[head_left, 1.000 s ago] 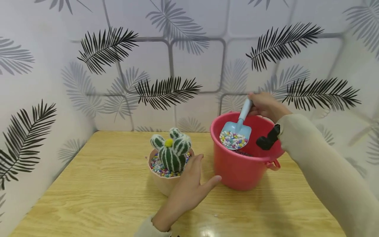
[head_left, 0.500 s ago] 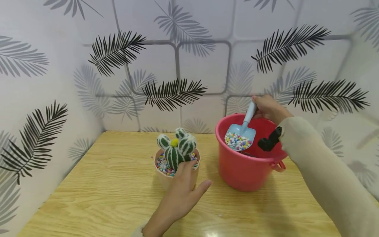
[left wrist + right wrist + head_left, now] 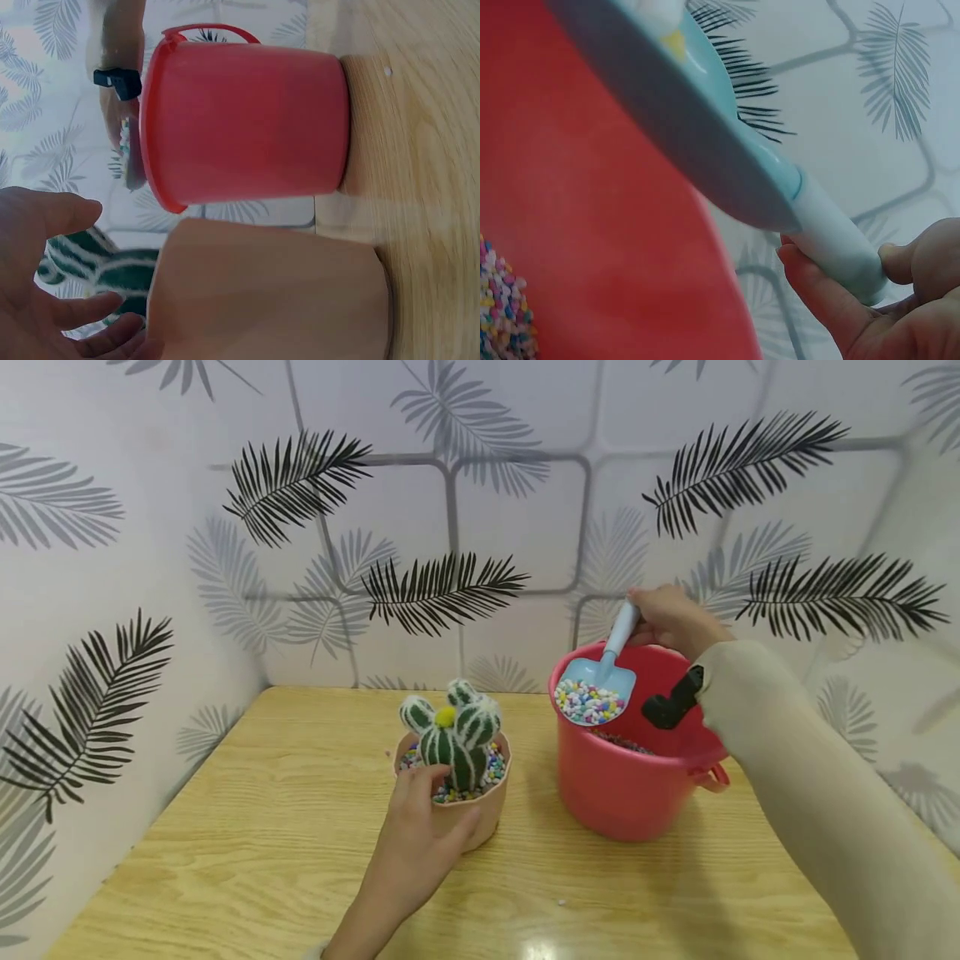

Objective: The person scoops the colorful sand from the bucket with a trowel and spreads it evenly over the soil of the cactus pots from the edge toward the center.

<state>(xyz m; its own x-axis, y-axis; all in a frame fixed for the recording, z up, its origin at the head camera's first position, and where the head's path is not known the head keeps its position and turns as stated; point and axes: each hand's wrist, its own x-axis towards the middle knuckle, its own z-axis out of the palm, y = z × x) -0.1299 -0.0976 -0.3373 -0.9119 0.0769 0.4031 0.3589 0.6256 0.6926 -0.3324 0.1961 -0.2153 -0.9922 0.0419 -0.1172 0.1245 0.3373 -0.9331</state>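
Observation:
My right hand [image 3: 671, 614] grips the pale handle of a small light-blue shovel [image 3: 622, 631], whose scoop is heaped with multicoloured pebbles [image 3: 591, 703]. The scoop hangs over the left rim of a red bucket [image 3: 622, 797]. In the right wrist view, thumb and fingers pinch the handle's end. My left hand [image 3: 412, 839] is at the near left side of a peach flower pot [image 3: 487, 814], thumb and fingers apart. Its fingertips overlap the base of a green-and-white striped toy cactus [image 3: 453, 756] in the pot. Pebbles surround the cactus.
More pebbles [image 3: 502, 307] lie inside the bucket. The bucket's handle [image 3: 214, 28] hangs at its right side. One stray pebble [image 3: 561, 902] lies on the wooden table [image 3: 247, 827]. A leaf-patterned wall [image 3: 517, 527] stands behind.
My left hand has shifted left, from the pot's right front to its left front. The loaded shovel has risen slightly and moved left toward the bucket's rim, tilting a little.

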